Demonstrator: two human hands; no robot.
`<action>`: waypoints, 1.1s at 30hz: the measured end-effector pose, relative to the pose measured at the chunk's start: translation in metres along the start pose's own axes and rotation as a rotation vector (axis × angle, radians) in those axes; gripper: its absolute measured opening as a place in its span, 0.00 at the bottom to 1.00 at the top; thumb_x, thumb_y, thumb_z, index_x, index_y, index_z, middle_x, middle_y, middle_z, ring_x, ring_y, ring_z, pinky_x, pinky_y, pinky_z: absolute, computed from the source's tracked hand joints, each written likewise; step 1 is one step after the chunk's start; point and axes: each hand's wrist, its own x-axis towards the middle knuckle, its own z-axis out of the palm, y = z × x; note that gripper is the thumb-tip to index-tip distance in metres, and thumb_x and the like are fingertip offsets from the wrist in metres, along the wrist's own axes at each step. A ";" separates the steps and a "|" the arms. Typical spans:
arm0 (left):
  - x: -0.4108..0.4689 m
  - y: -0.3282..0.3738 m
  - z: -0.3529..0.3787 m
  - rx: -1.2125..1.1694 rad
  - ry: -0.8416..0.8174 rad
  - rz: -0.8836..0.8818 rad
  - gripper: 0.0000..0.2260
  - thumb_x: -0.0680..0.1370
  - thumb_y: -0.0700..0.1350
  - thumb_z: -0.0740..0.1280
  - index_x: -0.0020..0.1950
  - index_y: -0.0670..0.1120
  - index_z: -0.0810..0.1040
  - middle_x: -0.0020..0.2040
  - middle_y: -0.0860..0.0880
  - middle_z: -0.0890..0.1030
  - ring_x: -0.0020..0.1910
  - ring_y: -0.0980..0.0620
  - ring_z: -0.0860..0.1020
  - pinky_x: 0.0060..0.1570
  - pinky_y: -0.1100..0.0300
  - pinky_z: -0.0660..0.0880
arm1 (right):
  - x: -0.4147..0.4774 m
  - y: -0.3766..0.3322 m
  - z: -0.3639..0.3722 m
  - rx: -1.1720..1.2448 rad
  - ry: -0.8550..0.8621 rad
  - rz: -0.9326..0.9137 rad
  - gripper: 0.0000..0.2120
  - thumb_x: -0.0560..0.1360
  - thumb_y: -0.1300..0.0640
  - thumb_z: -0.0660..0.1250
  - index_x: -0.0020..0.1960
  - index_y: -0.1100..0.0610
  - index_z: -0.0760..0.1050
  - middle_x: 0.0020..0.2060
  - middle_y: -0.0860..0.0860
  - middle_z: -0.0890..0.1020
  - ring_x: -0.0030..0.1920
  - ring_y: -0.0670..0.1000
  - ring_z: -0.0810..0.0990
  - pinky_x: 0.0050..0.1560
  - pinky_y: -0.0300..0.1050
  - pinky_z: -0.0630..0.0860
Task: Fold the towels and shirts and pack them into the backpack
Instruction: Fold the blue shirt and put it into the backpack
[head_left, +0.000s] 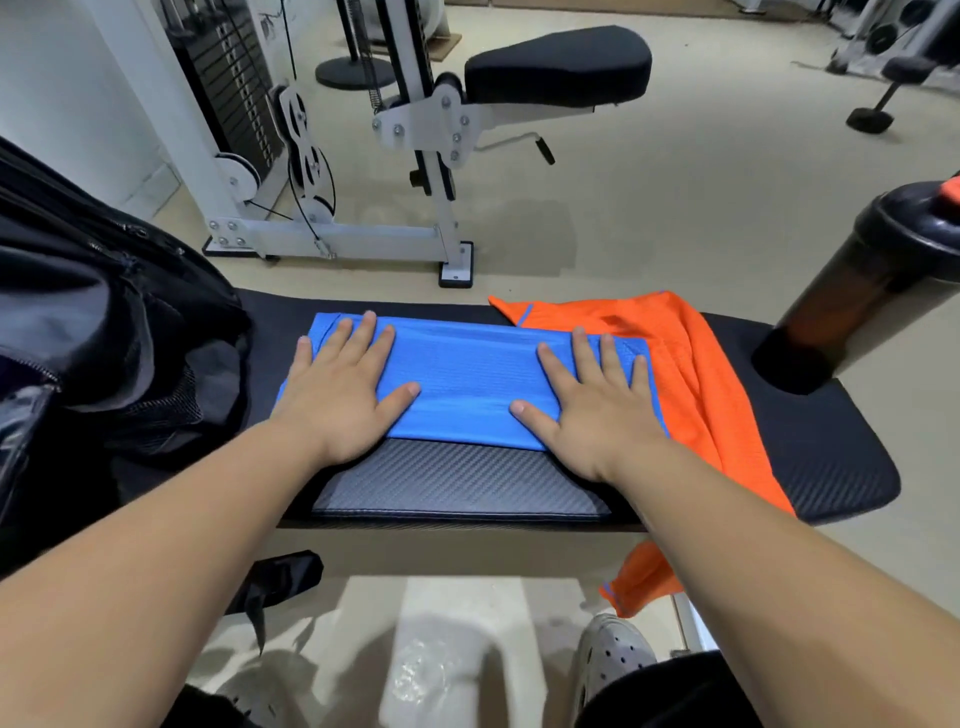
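Your folded blue mesh-knit shirt (462, 382) lies flat on the black padded tabletop (831, 457), in its middle, as a wide rectangle whose long axis runs left to right across your view; its far edge sits close to the tabletop's far edge and its near folded edge lies across a grey carbon-weave panel (452, 486) set into the padding. Your left hand (340, 397) lies palm down on the shirt's left end, and your right hand (592, 408) lies palm down on its right end. Both forearms reach straight forward from the bottom corners of the view, wrists low, fingers pointing away from you and slightly fanned, thumbs angled inward toward each other. Neither grip holds anything: the fingers are spread and flat against the cloth, pinching no fabric. Just beside the shirt on the right, partly under its right end, an orange mesh shirt (696, 374) lies unfolded and rumpled, trailing diagonally toward you and hanging over the near edge of the tabletop. The black fabric backpack (104, 332) stands at the left end of the tabletop, its zip gaping open toward the shirt, close to your left hand but not touching it. A dark translucent shaker bottle with a black lid (872, 280) stands upright at the far right end, well apart from the blue shirt.
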 end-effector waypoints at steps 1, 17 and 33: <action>0.000 0.001 -0.002 -0.007 -0.007 0.000 0.37 0.79 0.69 0.45 0.83 0.52 0.42 0.82 0.52 0.38 0.81 0.49 0.39 0.78 0.40 0.40 | -0.001 -0.001 -0.001 0.003 0.000 0.004 0.40 0.74 0.24 0.42 0.81 0.40 0.39 0.81 0.51 0.35 0.80 0.58 0.34 0.76 0.66 0.35; -0.068 0.006 -0.022 -0.025 0.132 -0.018 0.33 0.81 0.60 0.60 0.81 0.46 0.57 0.79 0.45 0.64 0.76 0.42 0.63 0.74 0.47 0.63 | -0.051 -0.061 -0.046 -0.067 -0.249 -0.209 0.40 0.76 0.25 0.44 0.81 0.41 0.36 0.79 0.50 0.30 0.79 0.60 0.30 0.76 0.68 0.35; -0.063 -0.022 -0.044 -0.236 -0.100 -0.206 0.29 0.76 0.58 0.72 0.75 0.65 0.66 0.59 0.51 0.70 0.61 0.47 0.74 0.58 0.54 0.72 | -0.026 -0.084 0.010 0.011 -0.092 -0.258 0.40 0.75 0.25 0.40 0.80 0.41 0.32 0.79 0.47 0.29 0.77 0.58 0.26 0.75 0.69 0.33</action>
